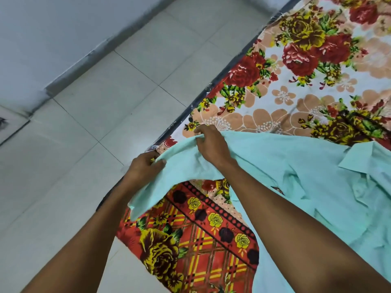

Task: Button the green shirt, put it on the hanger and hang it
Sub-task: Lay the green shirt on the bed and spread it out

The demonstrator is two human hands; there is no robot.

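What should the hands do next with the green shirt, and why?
Probably lay the hem end down flat on the bedsheet and smooth it. Both the left hand and the right hand pinch the shirt at one edge, lifted and bunched, while the collar end lies rumpled. No hanger is in view, and the front needs to lie flat for buttoning.

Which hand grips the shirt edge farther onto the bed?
The right hand, pinching the green shirt over the floral bedsheet; the left hand grips nearer the bed's edge.
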